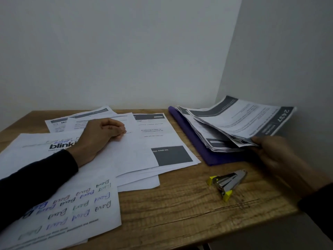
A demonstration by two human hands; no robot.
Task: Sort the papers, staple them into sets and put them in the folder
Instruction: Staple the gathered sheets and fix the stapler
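Right hand (273, 152): fingers pinch the near corner of the top sheets (239, 121) of a stack, lifting them; the raised sheets fan upward and away toward the wall corner. Blurred, so exact finger placement cannot be told.

Left hand (100, 136): loosely curled, knuckles down, resting on a blank sheet (126, 150) in the middle spread; it holds nothing that can be seen.

Head view, item by item:

- Stack (216, 143): lies on the folder, under and just left of the right hand. Long axis runs from near-right to far-left, roughly along the folder.
- Folder (212, 156): purple, flat on the table's (180, 204) right rear, its near edge showing below the stack. Touching the stack; just beside the right hand.
- Stapler (227, 183): silver with yellow ends, lying on its side on bare wood, nearer than the folder, between the two hands but closer to the right. Apart from all paper.
- Loose papers (162, 134): overlapping printed sheets spread centre and left, under and around the left hand.
- Handwritten sheet (72, 204): nearest left, partly under the left sleeve.

Judgement: sorting is the step in hand; nothing looks stapled yet. The right hand is nearer both stack and stapler. The lifted sheets extend away from the pinch, so they will droop unless supported.
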